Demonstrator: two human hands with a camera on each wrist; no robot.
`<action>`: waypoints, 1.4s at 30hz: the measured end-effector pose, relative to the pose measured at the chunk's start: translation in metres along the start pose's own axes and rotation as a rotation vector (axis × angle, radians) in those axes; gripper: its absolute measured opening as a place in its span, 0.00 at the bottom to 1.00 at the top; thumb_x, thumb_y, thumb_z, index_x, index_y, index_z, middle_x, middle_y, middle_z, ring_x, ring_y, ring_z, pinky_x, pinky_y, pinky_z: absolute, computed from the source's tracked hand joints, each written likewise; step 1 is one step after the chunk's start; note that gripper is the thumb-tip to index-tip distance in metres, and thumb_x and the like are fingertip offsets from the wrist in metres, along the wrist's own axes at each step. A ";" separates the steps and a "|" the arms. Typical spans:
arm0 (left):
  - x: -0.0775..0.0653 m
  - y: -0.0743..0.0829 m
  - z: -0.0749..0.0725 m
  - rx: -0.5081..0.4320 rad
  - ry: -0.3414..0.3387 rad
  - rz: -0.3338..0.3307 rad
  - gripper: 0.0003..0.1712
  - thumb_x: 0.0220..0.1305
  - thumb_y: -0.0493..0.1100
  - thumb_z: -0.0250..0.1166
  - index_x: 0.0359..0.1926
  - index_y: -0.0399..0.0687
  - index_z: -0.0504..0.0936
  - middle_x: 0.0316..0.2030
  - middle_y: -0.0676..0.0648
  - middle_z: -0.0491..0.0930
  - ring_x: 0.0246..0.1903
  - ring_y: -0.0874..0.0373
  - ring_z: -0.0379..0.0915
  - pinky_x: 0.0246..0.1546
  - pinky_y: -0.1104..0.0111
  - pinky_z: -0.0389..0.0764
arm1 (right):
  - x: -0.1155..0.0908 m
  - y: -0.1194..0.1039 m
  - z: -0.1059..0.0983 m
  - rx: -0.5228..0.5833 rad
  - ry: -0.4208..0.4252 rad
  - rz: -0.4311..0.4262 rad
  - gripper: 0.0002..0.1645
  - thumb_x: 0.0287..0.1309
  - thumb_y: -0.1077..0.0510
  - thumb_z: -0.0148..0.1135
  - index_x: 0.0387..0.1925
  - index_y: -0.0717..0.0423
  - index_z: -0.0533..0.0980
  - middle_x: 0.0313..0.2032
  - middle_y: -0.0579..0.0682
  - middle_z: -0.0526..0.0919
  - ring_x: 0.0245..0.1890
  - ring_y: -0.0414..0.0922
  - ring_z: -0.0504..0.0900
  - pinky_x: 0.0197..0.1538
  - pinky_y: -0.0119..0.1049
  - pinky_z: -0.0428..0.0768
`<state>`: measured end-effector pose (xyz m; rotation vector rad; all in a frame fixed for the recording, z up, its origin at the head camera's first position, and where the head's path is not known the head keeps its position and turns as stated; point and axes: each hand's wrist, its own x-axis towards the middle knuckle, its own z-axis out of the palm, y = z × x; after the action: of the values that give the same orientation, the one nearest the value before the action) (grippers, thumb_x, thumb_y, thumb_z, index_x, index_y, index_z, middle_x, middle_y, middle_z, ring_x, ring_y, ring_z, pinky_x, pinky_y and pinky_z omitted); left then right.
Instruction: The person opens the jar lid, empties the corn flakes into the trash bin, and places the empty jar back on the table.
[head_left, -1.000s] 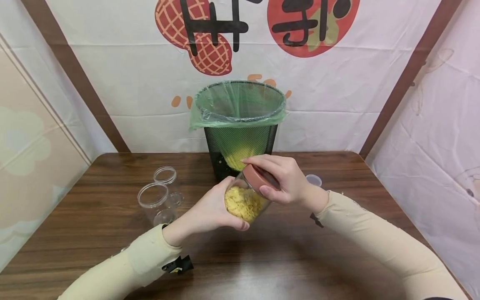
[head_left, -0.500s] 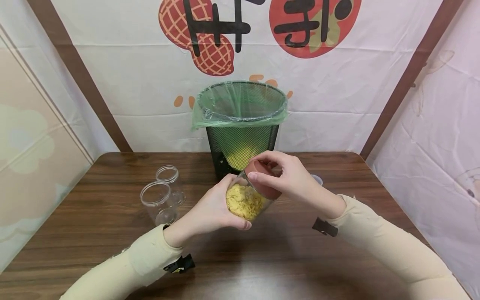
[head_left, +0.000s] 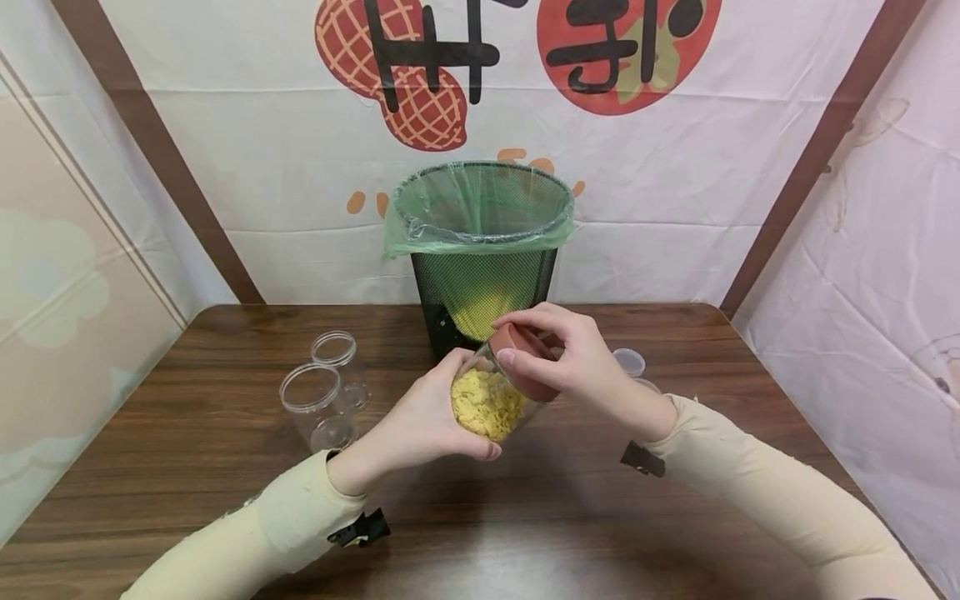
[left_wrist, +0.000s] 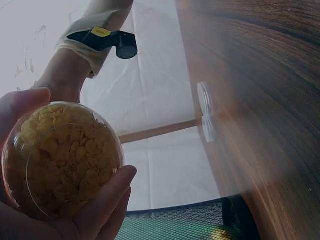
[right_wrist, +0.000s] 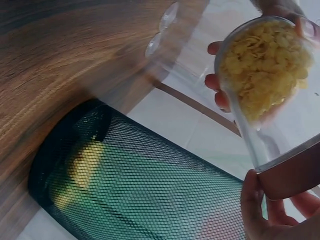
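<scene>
In the head view a clear jar [head_left: 487, 404], partly filled with yellow flakes, is tilted above the table with its top toward the upper right. My left hand [head_left: 420, 421] grips the jar's body, thumb on the near side and fingers behind it. A reddish-brown lid [head_left: 528, 358] sits on the jar's mouth. My right hand [head_left: 577, 354] holds this lid between thumb and fingers. Seen in the left wrist view, the flakes [left_wrist: 72, 155] lie against the jar's round base. The right wrist view shows the lid [right_wrist: 292, 172] against the jar's rim.
Behind my hands stands a black mesh bin [head_left: 487, 279] lined with a green bag, something yellow low inside. Two open clear jars, a front one [head_left: 318, 408] and a rear one [head_left: 337, 358], stand at left. Clear lids [head_left: 628, 361] lie right of my right hand on the wooden table [head_left: 187, 467].
My right hand has shifted its grip on the lid, its thumb moving up and round from the lower edge and the wrist swinging. The left hand stays nearly still with the jar.
</scene>
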<state>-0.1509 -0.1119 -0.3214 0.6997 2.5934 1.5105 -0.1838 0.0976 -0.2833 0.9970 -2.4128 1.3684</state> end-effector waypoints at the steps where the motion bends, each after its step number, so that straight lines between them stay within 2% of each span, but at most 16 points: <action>1: 0.000 0.000 0.000 0.004 0.000 0.003 0.47 0.27 0.44 0.80 0.53 0.52 0.67 0.48 0.54 0.77 0.42 0.60 0.74 0.44 0.65 0.75 | 0.000 0.002 0.001 -0.004 0.011 -0.022 0.18 0.52 0.53 0.67 0.48 0.43 0.81 0.39 0.42 0.81 0.37 0.40 0.78 0.40 0.39 0.80; 9: -0.001 0.000 -0.001 -0.016 -0.026 0.002 0.48 0.26 0.44 0.80 0.54 0.50 0.67 0.45 0.52 0.78 0.41 0.59 0.74 0.43 0.64 0.76 | 0.002 0.016 0.002 -0.057 0.051 -0.275 0.20 0.49 0.53 0.67 0.46 0.49 0.81 0.35 0.42 0.80 0.33 0.37 0.76 0.32 0.31 0.76; 15: 0.000 0.000 -0.003 -0.059 -0.064 0.012 0.45 0.26 0.42 0.79 0.52 0.49 0.68 0.45 0.50 0.76 0.42 0.58 0.74 0.44 0.64 0.76 | 0.007 0.022 0.000 -0.075 0.048 -0.436 0.24 0.51 0.42 0.63 0.46 0.52 0.81 0.39 0.44 0.82 0.36 0.36 0.77 0.33 0.28 0.75; 19: 0.000 -0.001 -0.003 -0.092 -0.085 0.013 0.44 0.26 0.41 0.79 0.51 0.49 0.68 0.46 0.50 0.76 0.43 0.57 0.74 0.45 0.63 0.76 | 0.010 0.025 0.000 -0.059 0.033 -0.513 0.28 0.53 0.36 0.59 0.45 0.52 0.81 0.41 0.46 0.82 0.38 0.37 0.78 0.33 0.28 0.76; 24: 0.000 -0.002 -0.003 -0.136 -0.122 0.023 0.44 0.27 0.39 0.78 0.51 0.47 0.68 0.46 0.49 0.76 0.43 0.56 0.74 0.45 0.63 0.77 | 0.014 0.028 0.001 -0.004 0.023 -0.665 0.30 0.54 0.37 0.58 0.45 0.57 0.81 0.41 0.50 0.82 0.39 0.40 0.78 0.33 0.29 0.76; 28: 0.000 -0.004 -0.004 -0.173 -0.165 0.037 0.44 0.28 0.39 0.77 0.52 0.46 0.69 0.45 0.47 0.77 0.42 0.55 0.74 0.44 0.63 0.78 | 0.018 0.030 0.001 0.044 0.003 -0.818 0.31 0.53 0.39 0.58 0.44 0.62 0.79 0.41 0.54 0.81 0.41 0.46 0.78 0.39 0.34 0.78; 31: 0.000 -0.005 -0.003 -0.191 -0.180 0.042 0.43 0.28 0.39 0.77 0.52 0.45 0.68 0.45 0.47 0.77 0.42 0.54 0.75 0.44 0.63 0.78 | 0.020 0.031 0.000 0.047 -0.011 -0.885 0.32 0.54 0.39 0.57 0.45 0.64 0.79 0.41 0.56 0.81 0.42 0.48 0.78 0.43 0.38 0.79; 34: 0.001 -0.005 -0.003 -0.201 -0.177 0.034 0.43 0.29 0.38 0.76 0.52 0.44 0.68 0.46 0.48 0.77 0.42 0.55 0.75 0.44 0.62 0.78 | 0.020 0.033 0.000 0.046 -0.027 -0.874 0.33 0.57 0.39 0.55 0.47 0.64 0.78 0.43 0.56 0.81 0.44 0.48 0.77 0.45 0.37 0.78; 37: 0.001 -0.004 -0.003 -0.207 -0.164 0.018 0.42 0.29 0.38 0.76 0.51 0.44 0.68 0.47 0.48 0.77 0.43 0.55 0.75 0.44 0.62 0.78 | 0.017 0.034 0.000 0.050 -0.041 -0.809 0.34 0.59 0.38 0.53 0.51 0.65 0.76 0.46 0.57 0.80 0.47 0.48 0.77 0.46 0.37 0.77; 39: 0.001 -0.002 -0.004 -0.202 -0.147 0.007 0.43 0.28 0.38 0.76 0.51 0.45 0.68 0.47 0.48 0.77 0.42 0.54 0.75 0.44 0.61 0.77 | 0.015 0.035 0.000 0.053 -0.053 -0.733 0.36 0.60 0.37 0.51 0.54 0.64 0.75 0.49 0.57 0.79 0.49 0.48 0.76 0.49 0.37 0.76; 42: 0.000 0.000 -0.005 -0.178 -0.114 -0.002 0.43 0.28 0.39 0.77 0.51 0.46 0.67 0.45 0.48 0.77 0.41 0.54 0.75 0.43 0.61 0.77 | 0.011 0.033 -0.003 0.076 -0.096 -0.572 0.38 0.61 0.35 0.51 0.59 0.61 0.72 0.53 0.54 0.76 0.53 0.48 0.74 0.53 0.38 0.75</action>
<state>-0.1522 -0.1157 -0.3184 0.7405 2.3420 1.6246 -0.2134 0.1064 -0.2992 1.6392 -1.9090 1.2203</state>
